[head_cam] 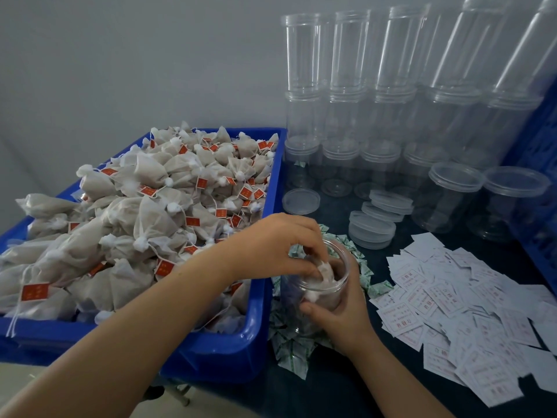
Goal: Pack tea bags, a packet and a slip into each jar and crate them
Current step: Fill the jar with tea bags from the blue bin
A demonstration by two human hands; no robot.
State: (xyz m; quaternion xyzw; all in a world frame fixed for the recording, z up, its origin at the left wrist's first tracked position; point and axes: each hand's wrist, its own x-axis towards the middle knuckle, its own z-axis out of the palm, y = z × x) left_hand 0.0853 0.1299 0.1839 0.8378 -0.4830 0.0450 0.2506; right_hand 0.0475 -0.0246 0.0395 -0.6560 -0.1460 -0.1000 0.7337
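A clear plastic jar [304, 303] stands open on the dark table, just right of the blue crate. My right hand [340, 315] wraps around its right side and holds it upright. My left hand [277, 245] reaches over the jar's mouth, its fingertips pinching a pale tea bag [327, 274] at the opening. More tea bags lie inside the jar. The blue crate [211, 354] on the left is heaped with tea bags [144, 212] bearing red tags. Green-and-white packets [292, 354] lie around the jar's base. White slips [458, 312] with red print are spread to the right.
Stacked empty clear jars [391, 101] fill the back right against the wall. Two lidded jars [452, 197] stand in front of them. Loose clear lids [373, 230] lie behind the held jar. Another blue crate [539, 176] rises at the right edge.
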